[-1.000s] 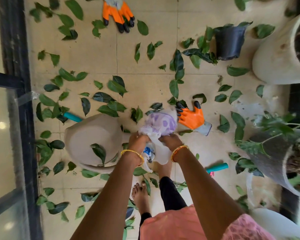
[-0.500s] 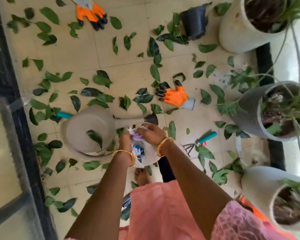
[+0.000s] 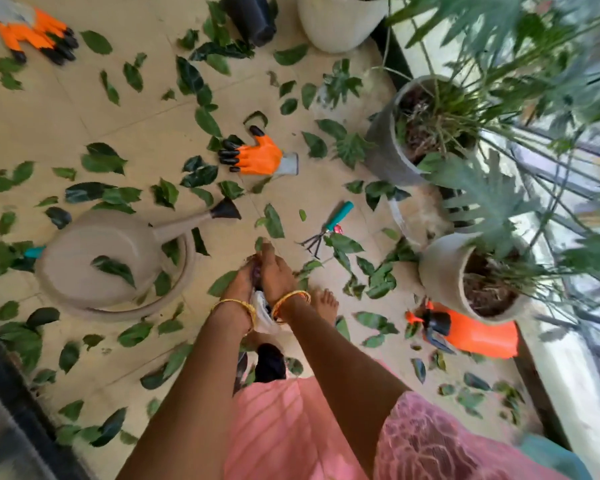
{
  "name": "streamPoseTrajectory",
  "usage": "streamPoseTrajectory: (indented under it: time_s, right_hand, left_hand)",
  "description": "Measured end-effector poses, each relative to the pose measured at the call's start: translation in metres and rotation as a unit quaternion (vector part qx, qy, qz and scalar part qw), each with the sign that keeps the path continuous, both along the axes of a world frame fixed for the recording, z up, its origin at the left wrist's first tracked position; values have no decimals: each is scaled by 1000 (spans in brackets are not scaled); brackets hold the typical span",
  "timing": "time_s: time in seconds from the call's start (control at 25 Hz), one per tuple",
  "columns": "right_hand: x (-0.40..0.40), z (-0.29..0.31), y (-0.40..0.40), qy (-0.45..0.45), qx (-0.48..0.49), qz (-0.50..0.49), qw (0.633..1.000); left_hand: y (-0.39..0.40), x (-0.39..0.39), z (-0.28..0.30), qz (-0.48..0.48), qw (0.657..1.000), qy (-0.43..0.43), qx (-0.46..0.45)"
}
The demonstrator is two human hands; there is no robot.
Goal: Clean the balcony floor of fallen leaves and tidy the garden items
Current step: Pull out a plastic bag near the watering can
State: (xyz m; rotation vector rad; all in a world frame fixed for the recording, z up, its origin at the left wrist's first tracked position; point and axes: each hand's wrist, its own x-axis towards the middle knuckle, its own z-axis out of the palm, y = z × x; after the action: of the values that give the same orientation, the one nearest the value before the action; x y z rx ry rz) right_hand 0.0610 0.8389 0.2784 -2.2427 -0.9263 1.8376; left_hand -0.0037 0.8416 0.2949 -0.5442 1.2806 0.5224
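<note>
Your two hands are pressed close together just above the floor, the left hand (image 3: 238, 280) and the right hand (image 3: 274, 271) both closed around a crumpled white plastic bag (image 3: 262, 311) with a purplish patch showing between your fingers; its loose end hangs down between your wrists, past the gold bangles (image 3: 234, 304) (one on each wrist). Fallen green leaves (image 3: 103, 159) lie scattered across nearly all of the beige tiled floor (image 3: 49, 109), on every side of your hands. To your left, a beige watering can (image 3: 108, 261) lies on the floor with a leaf resting on its body, its black-tipped spout pointing toward the middle of the floor. Beyond your hands, an orange garden glove (image 3: 258, 155) with black claw fingertips lies flat among the leaves, and its pair, a second orange glove (image 3: 32, 31), sits well apart at the far left. A small hand rake (image 3: 326, 230) with a teal handle lies to the right of your hands, near the pots. Along the right side stand a grey planter (image 3: 387, 150) and a white pot (image 3: 440, 275), both holding plants, with an orange sprayer (image 3: 465, 332) lying at the white pot's base. A black nursery pot (image 3: 253, 19) lies tipped over at the far edge beside another white pot (image 3: 336, 26).
</note>
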Motion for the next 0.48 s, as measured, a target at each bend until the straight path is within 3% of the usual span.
streamPoseTrajectory:
  time_s: [0.16,0.24,0.48]
  right_hand:
    - [44,-18,-7,39,-18,4,999]
    - [63,-31,-13,58,-20,-18,998]
    - [169,-81,-40,-97,-58,52,992]
  left_hand:
    - [-3,38,-11,-84,996,38,1]
    - [-7,57,-23,-136,985,106,10]
    - [-25,116,-75,-237,954,182,32]
